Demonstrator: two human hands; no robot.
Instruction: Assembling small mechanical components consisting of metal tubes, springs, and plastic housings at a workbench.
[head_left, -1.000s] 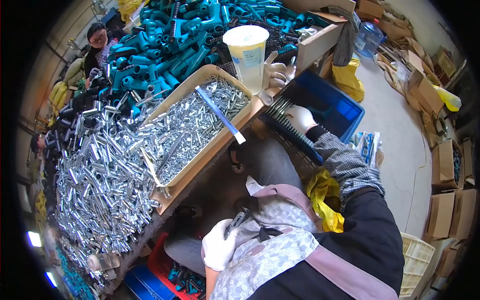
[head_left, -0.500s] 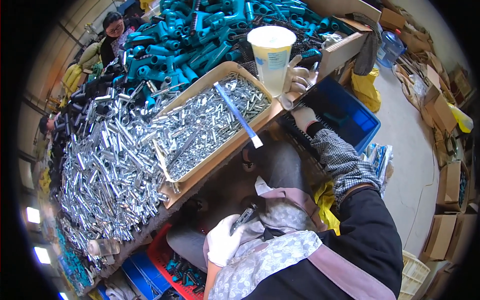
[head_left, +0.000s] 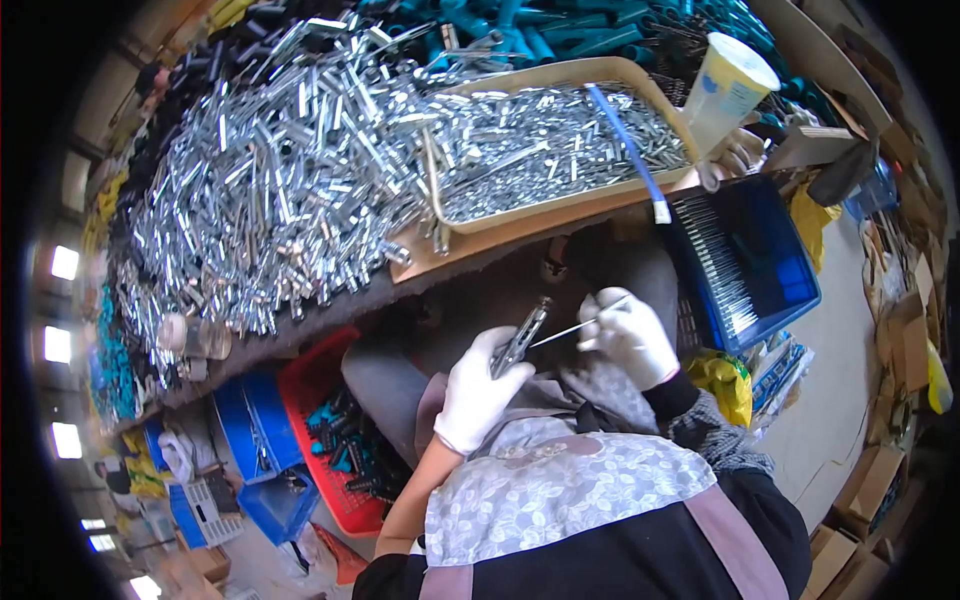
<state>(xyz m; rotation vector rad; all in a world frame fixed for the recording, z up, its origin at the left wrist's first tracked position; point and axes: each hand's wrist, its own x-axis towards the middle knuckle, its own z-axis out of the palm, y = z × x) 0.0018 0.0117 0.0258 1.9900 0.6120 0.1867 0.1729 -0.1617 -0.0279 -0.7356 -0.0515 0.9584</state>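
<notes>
My left hand, in a white glove, grips a slim silver-and-dark metal part that points up and away from my lap. Close beside it, my right hand, also gloved, pinches a thin metal rod. The rod's left end lies near the metal part; whether the two touch I cannot tell. To the right stands a blue crate with a row of similar thin rods along its left side.
A cardboard tray of small metal pieces sits on the bench beside a large heap of shiny metal tubes. A plastic cup stands at its right end. Below the bench is a red basket with teal and black parts.
My right hand has come out of the blue crate to my lap with a thin rod. My left hand still has the metal part, now raised. The view has turned, shifting the bench rightward.
</notes>
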